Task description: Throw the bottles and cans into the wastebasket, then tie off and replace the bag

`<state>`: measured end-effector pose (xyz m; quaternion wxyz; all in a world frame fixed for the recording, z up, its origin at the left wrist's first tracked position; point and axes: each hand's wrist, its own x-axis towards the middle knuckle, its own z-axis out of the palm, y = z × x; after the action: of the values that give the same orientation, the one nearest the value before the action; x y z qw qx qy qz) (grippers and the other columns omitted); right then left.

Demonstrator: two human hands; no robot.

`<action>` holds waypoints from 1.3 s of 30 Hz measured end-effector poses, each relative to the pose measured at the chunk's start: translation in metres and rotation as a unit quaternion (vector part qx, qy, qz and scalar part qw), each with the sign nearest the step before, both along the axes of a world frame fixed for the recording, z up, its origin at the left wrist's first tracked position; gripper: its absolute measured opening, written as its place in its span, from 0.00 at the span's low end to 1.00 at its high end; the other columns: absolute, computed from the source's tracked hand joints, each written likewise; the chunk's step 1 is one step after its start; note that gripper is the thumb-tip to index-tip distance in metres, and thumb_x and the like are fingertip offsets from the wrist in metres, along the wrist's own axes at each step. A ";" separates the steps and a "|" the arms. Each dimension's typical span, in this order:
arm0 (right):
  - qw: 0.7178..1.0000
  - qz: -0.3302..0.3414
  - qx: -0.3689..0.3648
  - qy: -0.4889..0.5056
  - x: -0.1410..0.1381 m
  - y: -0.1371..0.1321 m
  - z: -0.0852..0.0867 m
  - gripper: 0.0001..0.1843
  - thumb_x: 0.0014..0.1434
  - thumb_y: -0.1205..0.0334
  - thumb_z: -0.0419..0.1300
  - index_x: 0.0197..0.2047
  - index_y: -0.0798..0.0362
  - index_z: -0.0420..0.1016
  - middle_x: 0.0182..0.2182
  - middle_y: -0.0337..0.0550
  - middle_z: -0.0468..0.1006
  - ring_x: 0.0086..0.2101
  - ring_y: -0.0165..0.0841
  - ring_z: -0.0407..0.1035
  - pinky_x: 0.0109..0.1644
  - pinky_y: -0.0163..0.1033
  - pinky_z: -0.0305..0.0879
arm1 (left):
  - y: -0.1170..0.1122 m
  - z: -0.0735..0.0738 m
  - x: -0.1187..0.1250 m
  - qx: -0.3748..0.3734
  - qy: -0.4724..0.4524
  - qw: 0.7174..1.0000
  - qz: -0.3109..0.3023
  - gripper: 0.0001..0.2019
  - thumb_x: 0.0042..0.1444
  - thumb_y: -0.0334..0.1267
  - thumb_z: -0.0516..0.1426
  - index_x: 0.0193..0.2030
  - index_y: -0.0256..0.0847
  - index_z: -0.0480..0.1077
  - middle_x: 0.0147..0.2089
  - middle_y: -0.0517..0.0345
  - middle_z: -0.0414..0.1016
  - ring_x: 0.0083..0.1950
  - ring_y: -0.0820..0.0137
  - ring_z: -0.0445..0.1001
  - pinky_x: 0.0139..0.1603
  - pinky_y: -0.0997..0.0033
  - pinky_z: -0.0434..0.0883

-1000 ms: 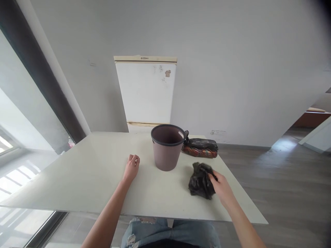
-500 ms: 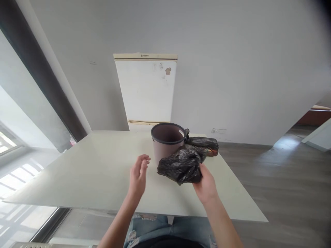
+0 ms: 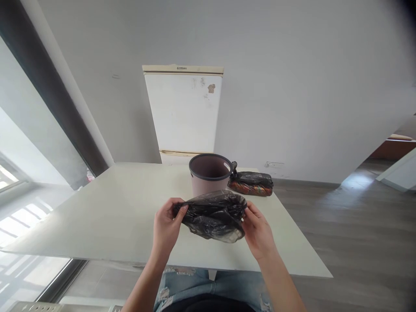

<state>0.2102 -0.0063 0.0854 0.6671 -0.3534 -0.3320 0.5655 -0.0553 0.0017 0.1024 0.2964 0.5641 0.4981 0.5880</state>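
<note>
Head view: a crumpled black plastic bag (image 3: pixel 212 219) is held stretched sideways between two hands, above the near part of the white table (image 3: pixel 130 216) and on the near side of the bin (image 3: pixel 203 186). Its left end is clamped between thumb and fingers of the left hand (image 3: pixel 165 223); its right end is pinched by the right hand (image 3: pixel 260 232). Spreading of the bag is judged to be the step in hand. For the next move, the layers should be parted at an edge, with both pinches maintained. The bin is placed upright; no liner is seen over its rim, and its floor is hidden. Just to its right, unidentified orange-red contents are enclosed in a knotted black sack (image 3: pixel 251 184).
</note>
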 end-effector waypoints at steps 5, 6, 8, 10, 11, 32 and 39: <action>0.999 -0.020 -0.015 -0.033 0.000 -0.004 -0.002 0.17 0.55 0.46 0.74 0.43 0.47 0.83 0.40 0.42 0.82 0.39 0.38 0.72 0.42 0.42 0.67 | -0.005 0.006 0.003 -0.004 0.066 0.997 0.046 0.16 0.68 0.52 0.58 0.42 0.43 0.80 0.35 0.57 0.80 0.37 0.64 0.77 0.38 0.70 0.70; 0.999 -0.024 -0.023 -0.039 -0.001 -0.003 -0.003 0.18 0.54 0.46 0.73 0.43 0.47 0.83 0.41 0.42 0.82 0.40 0.39 0.72 0.41 0.41 0.67 | -0.005 0.008 0.005 0.009 0.073 0.996 0.054 0.16 0.68 0.51 0.57 0.43 0.43 0.81 0.38 0.55 0.81 0.41 0.63 0.78 0.41 0.69 0.72; 0.998 -0.037 -0.029 -0.052 0.000 -0.001 -0.005 0.18 0.55 0.45 0.73 0.43 0.47 0.83 0.41 0.42 0.83 0.42 0.40 0.73 0.42 0.41 0.67 | -0.007 0.013 0.009 0.052 0.081 0.993 0.071 0.15 0.68 0.51 0.57 0.42 0.44 0.81 0.47 0.51 0.81 0.50 0.59 0.79 0.47 0.66 0.74; 0.995 -0.050 -0.028 -0.082 0.002 0.002 -0.007 0.18 0.58 0.44 0.71 0.45 0.47 0.82 0.41 0.42 0.83 0.43 0.41 0.73 0.43 0.41 0.67 | -0.009 0.018 0.011 0.081 0.092 0.989 0.079 0.15 0.68 0.51 0.57 0.40 0.44 0.80 0.47 0.50 0.80 0.50 0.58 0.78 0.48 0.65 0.74; 0.993 -0.052 -0.029 -0.105 0.003 0.004 -0.009 0.19 0.59 0.43 0.69 0.46 0.47 0.82 0.42 0.42 0.83 0.44 0.42 0.74 0.43 0.41 0.68 | -0.009 0.021 0.011 0.077 0.096 0.990 0.075 0.16 0.68 0.51 0.57 0.38 0.44 0.79 0.43 0.51 0.79 0.46 0.60 0.77 0.45 0.66 0.73; 0.985 -0.166 -0.054 -0.002 0.016 -0.002 0.003 0.13 0.56 0.49 0.72 0.39 0.47 0.80 0.34 0.38 0.82 0.30 0.34 0.72 0.33 0.38 0.67 | -0.016 0.023 -0.003 -0.107 -0.088 0.981 -0.132 0.21 0.59 0.53 0.66 0.53 0.43 0.75 0.42 0.53 0.77 0.42 0.63 0.77 0.39 0.71 0.75; 0.969 -0.231 -0.010 0.087 0.067 0.013 0.003 0.12 0.57 0.53 0.70 0.42 0.47 0.80 0.39 0.37 0.84 0.41 0.37 0.77 0.47 0.43 0.75 | 0.014 0.005 -0.039 -0.046 0.040 0.996 -0.060 0.18 0.57 0.46 0.65 0.52 0.45 0.76 0.48 0.54 0.77 0.45 0.64 0.78 0.45 0.70 0.75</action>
<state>0.2769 0.0063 0.0885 0.8029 -0.3763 -0.1761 0.4275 -0.0939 0.0158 0.1076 0.3367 0.6019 0.5017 0.5221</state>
